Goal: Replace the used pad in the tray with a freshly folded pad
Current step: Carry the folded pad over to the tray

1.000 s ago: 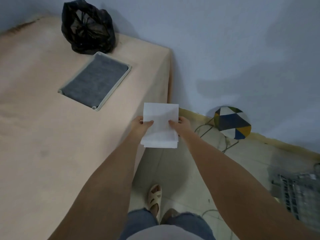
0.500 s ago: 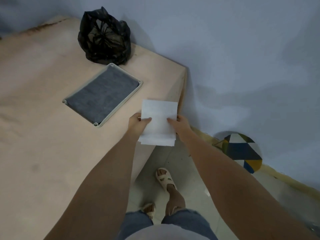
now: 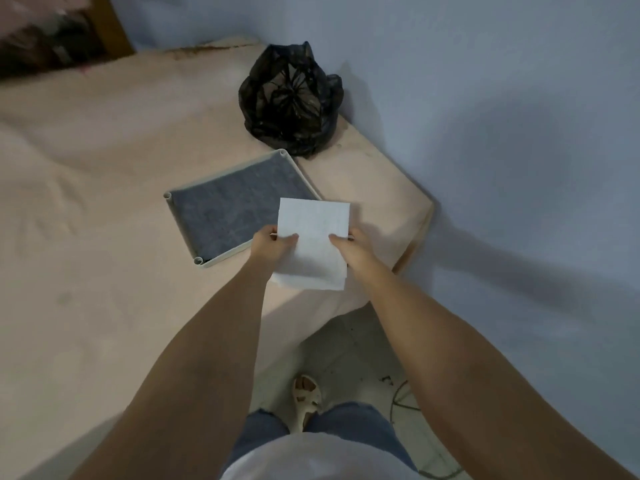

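Observation:
A folded white pad [image 3: 313, 237] hangs in front of me, pinched at its two sides by my left hand [image 3: 272, 244] and my right hand [image 3: 349, 249]. It is above the pink surface, overlapping the near right corner of a pale rectangular tray [image 3: 180, 225]. Inside the tray lies a dark grey pad [image 3: 235, 211] that covers its floor.
A tied black plastic bag [image 3: 291, 98] sits behind the tray at the corner of the pink bed-like surface [image 3: 86, 237], against the blue wall. Tiled floor, my sandalled foot [image 3: 306, 398] and a dark cable [image 3: 401, 398] are below right.
My view has turned left and I have stepped closer to the bed. Both hands have carried the white pad from beside the bed's edge to over the tray's corner.

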